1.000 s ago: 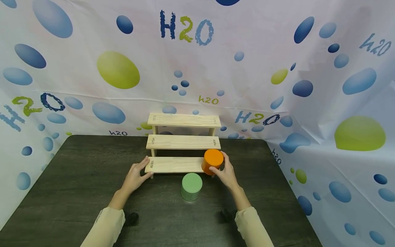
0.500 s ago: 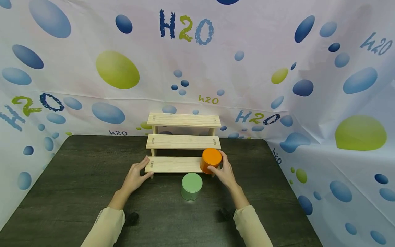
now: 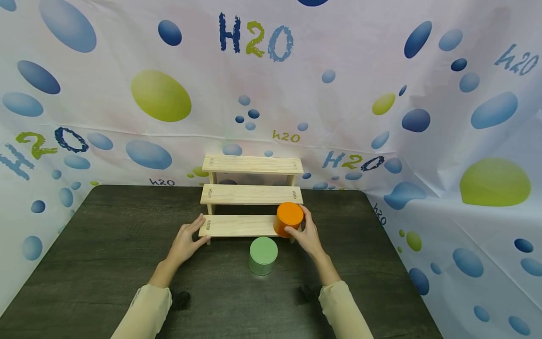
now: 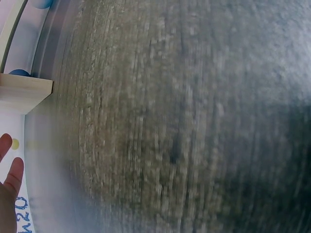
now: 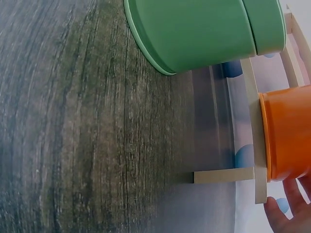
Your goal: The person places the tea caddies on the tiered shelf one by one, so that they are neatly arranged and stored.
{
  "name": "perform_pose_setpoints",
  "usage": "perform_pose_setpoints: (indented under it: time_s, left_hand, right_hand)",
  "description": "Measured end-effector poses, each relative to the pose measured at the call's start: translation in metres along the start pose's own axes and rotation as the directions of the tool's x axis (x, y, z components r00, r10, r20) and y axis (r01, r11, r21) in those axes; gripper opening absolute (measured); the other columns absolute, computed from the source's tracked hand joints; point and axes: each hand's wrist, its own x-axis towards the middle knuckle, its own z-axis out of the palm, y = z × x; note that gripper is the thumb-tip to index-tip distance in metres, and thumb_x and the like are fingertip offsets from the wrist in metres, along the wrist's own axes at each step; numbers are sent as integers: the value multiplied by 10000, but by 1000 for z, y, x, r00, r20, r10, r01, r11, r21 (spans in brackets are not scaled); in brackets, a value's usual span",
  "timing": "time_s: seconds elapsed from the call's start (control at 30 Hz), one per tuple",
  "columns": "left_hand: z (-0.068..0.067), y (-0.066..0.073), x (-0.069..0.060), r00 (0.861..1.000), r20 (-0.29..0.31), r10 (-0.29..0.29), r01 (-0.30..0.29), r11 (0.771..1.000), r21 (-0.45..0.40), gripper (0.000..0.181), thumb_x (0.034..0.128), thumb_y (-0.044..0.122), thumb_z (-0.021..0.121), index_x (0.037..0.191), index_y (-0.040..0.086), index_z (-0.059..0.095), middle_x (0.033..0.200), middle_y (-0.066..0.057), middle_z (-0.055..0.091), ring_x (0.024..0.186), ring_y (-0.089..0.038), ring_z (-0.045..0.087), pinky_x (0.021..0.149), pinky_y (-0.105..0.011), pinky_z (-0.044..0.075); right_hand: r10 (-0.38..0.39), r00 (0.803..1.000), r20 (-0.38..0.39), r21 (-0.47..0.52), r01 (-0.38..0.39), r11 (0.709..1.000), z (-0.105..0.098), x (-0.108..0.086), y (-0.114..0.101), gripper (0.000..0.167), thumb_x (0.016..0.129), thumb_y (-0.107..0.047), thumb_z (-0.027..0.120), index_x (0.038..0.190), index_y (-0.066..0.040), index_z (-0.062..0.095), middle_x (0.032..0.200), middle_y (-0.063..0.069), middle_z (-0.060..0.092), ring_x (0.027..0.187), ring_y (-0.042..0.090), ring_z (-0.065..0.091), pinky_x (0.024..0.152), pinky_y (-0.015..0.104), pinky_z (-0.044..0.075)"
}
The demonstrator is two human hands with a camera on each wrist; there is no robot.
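A small three-tier wooden step shelf (image 3: 251, 195) stands on the dark table. My left hand (image 3: 184, 241) rests at the left end of its lowest board, fingers extended along the edge and thumb at the front corner. At the right end of that same board, my right hand (image 3: 308, 237) holds an orange lidded canister (image 3: 290, 219) from the right side, thumb in front. In the right wrist view the orange canister (image 5: 290, 133) stands upright with its base on the board. A green lidded canister (image 3: 263, 255) sits upright on the table in front of the shelf.
Behind the dark wood-grain table (image 3: 106, 263) hangs a white curtain (image 3: 338, 108) with blue and green spots, and it continues along the right and left sides. The two upper boards (image 3: 251, 194) of the shelf rise behind the lowest one.
My right hand has shifted the orange canister slightly left and back on the lowest board. The left hand and the green canister have stayed in place.
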Motion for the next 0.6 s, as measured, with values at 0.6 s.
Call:
perform_pose_setpoints:
  time_s: [0.6]
  left_hand:
    - [1,0,0,1000,-4,2,-2,1000,9,628,790,166,712,1301,-79,441,1374,-232,386,1040,-406,469,837,-559,408]
  right_hand:
    - [-3,1000,23,0,3,1000,-1,1,0,765,786,-6,690,1388,64,224,1327,281,389,1202,406,392,1026,538,268]
